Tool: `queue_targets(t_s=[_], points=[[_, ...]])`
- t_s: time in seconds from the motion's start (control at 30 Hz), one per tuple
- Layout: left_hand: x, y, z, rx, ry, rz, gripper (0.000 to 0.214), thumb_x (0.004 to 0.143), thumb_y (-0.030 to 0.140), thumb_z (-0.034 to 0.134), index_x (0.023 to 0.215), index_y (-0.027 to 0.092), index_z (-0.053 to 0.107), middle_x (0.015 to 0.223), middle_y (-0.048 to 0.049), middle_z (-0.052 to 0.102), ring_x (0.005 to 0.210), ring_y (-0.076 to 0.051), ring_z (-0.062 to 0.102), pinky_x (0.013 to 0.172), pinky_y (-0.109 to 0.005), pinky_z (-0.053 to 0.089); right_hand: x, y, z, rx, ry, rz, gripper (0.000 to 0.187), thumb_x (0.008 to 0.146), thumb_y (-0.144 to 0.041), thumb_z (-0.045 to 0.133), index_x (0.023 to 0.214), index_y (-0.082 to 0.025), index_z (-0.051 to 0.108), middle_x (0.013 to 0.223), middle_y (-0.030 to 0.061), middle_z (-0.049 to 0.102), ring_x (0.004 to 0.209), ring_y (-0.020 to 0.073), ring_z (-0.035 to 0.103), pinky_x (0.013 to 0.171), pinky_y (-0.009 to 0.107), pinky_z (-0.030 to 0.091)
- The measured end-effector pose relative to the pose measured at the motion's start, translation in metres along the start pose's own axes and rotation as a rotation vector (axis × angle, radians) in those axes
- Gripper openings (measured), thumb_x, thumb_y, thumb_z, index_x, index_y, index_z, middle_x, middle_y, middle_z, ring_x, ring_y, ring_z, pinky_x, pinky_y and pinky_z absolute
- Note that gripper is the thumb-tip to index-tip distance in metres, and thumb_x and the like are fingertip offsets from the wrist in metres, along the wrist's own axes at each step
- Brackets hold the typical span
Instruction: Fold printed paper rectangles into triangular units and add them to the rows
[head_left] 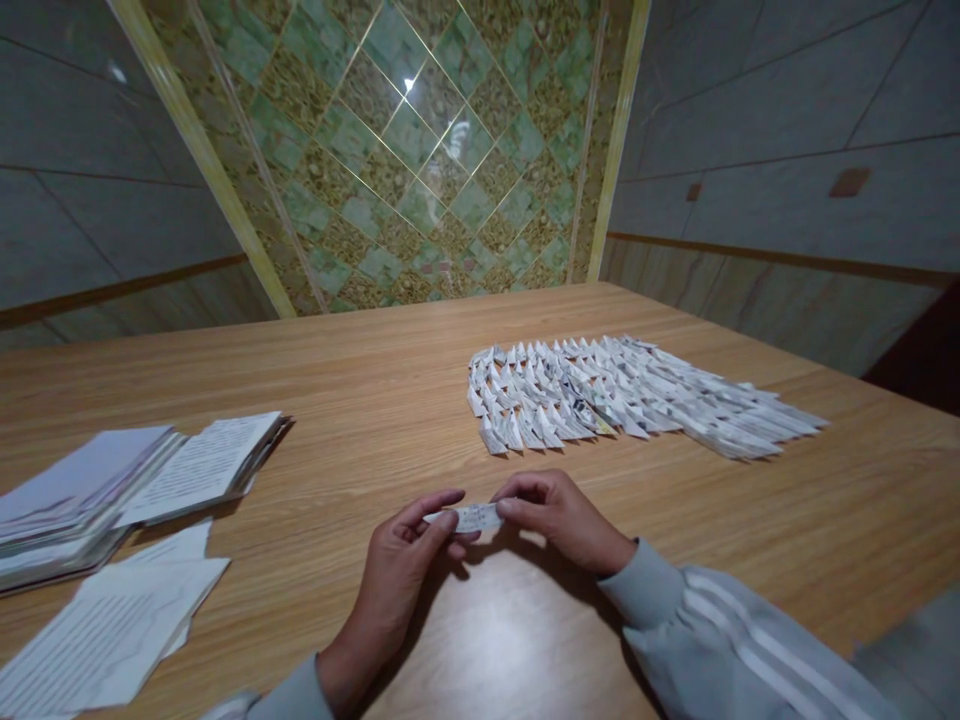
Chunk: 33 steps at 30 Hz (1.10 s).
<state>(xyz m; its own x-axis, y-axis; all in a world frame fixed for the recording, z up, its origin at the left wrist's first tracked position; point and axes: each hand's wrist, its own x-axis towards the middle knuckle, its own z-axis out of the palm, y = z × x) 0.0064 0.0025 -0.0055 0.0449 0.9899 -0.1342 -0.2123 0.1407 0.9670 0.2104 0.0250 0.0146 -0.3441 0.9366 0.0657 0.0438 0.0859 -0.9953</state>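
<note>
A small folded strip of printed paper (474, 517) is pinched between both hands just above the wooden table (360, 400). My left hand (401, 570) grips its left end with thumb and fingers closed. At its right end my right hand (559, 515) pinches it the same way. Beyond the hands lie several rows of small folded paper pieces (615, 395), packed side by side and overlapping.
An open book with printed pages (135, 480) lies at the left edge of the table. Loose torn pages (112, 625) sit in front of it. Tiled walls stand behind the table, with its right edge near a dark gap.
</note>
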Motion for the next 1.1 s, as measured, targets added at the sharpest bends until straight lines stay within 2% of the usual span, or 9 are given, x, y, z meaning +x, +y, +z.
queue_targets(t_s=[0.2,0.3,0.47,0.57,0.67,0.77,0.87,1.0,1.1], points=[[0.000,0.000,-0.002,-0.033,-0.004,0.008,0.065,0.077,0.047,0.078,0.128,0.012,0.061,0.080,-0.0107,0.077,0.063,-0.022,0.072,0.057,-0.032,0.060,-0.003,-0.005,-0.021,-0.119,0.020,-0.009,0.024,0.073,-0.038,0.072,0.072,-0.014,0.074,0.063,0.0013,0.065,0.059,0.0134,0.054,0.056,0.024,0.041],[0.004,0.000,-0.005,-0.049,0.062,0.050,0.063,0.076,0.046,0.079,0.127,0.013,0.060,0.094,-0.0134,0.077,0.072,-0.024,0.074,0.059,-0.031,0.060,-0.009,-0.008,-0.047,-0.174,0.146,-0.035,0.029,0.076,-0.043,0.068,0.075,-0.014,0.073,0.067,0.0020,0.066,0.063,0.0151,0.056,0.059,0.025,0.043],[0.004,-0.001,-0.007,0.034,0.056,0.069,0.052,0.074,0.044,0.081,0.113,0.012,0.067,0.084,-0.0110,0.077,0.059,-0.016,0.066,0.056,-0.026,0.056,-0.042,-0.006,-0.113,-0.280,0.488,-0.049,0.037,0.076,-0.050,0.068,0.090,-0.016,0.073,0.077,0.0041,0.069,0.070,0.0188,0.059,0.063,0.028,0.045],[0.003,-0.003,-0.006,0.066,0.045,0.073,0.049,0.075,0.044,0.081,0.110,0.012,0.069,0.081,-0.0099,0.076,0.058,-0.015,0.064,0.055,-0.025,0.054,-0.076,0.001,-0.161,-0.345,0.695,-0.029,0.038,0.071,-0.051,0.071,0.087,-0.016,0.073,0.078,0.0060,0.071,0.071,0.0206,0.060,0.061,0.028,0.045],[0.004,-0.005,-0.006,0.080,0.046,0.064,0.049,0.073,0.046,0.081,0.107,0.012,0.070,0.082,-0.0107,0.076,0.059,-0.015,0.065,0.056,-0.025,0.053,-0.110,0.009,-0.206,-0.574,0.928,0.037,0.038,0.069,-0.052,0.068,0.084,-0.018,0.075,0.075,0.0073,0.073,0.067,0.0228,0.063,0.056,0.029,0.045],[0.005,-0.006,-0.006,0.091,0.045,0.071,0.047,0.073,0.045,0.082,0.105,0.013,0.071,0.088,-0.0121,0.076,0.061,-0.017,0.066,0.056,-0.027,0.052,-0.132,0.016,-0.235,-0.834,1.022,0.106,0.038,0.070,-0.053,0.060,0.081,-0.020,0.075,0.078,0.0077,0.076,0.073,0.0277,0.068,0.061,0.033,0.049],[0.005,-0.005,-0.007,0.133,0.039,0.077,0.047,0.072,0.046,0.082,0.103,0.012,0.072,0.088,-0.0124,0.076,0.061,-0.018,0.066,0.057,-0.028,0.052,-0.135,0.020,-0.245,-1.018,1.023,0.160,0.040,0.072,-0.052,0.053,0.081,-0.019,0.075,0.081,0.0098,0.077,0.077,0.0302,0.070,0.066,0.037,0.051],[0.005,-0.002,-0.007,0.154,0.054,0.081,0.049,0.070,0.049,0.083,0.101,0.012,0.073,0.087,-0.0123,0.076,0.060,-0.019,0.066,0.056,-0.029,0.052,-0.124,0.025,-0.241,-1.094,0.984,0.176,0.039,0.075,-0.049,0.052,0.083,-0.019,0.076,0.079,0.0096,0.076,0.073,0.0291,0.070,0.068,0.037,0.049],[0.004,-0.001,-0.007,0.155,0.052,0.078,0.047,0.070,0.047,0.083,0.100,0.012,0.074,0.088,-0.0123,0.076,0.060,-0.019,0.066,0.056,-0.029,0.052,-0.115,0.026,-0.236,-1.156,0.944,0.176,0.039,0.080,-0.047,0.050,0.088,-0.019,0.076,0.086,0.0105,0.077,0.080,0.0298,0.070,0.071,0.036,0.048]])
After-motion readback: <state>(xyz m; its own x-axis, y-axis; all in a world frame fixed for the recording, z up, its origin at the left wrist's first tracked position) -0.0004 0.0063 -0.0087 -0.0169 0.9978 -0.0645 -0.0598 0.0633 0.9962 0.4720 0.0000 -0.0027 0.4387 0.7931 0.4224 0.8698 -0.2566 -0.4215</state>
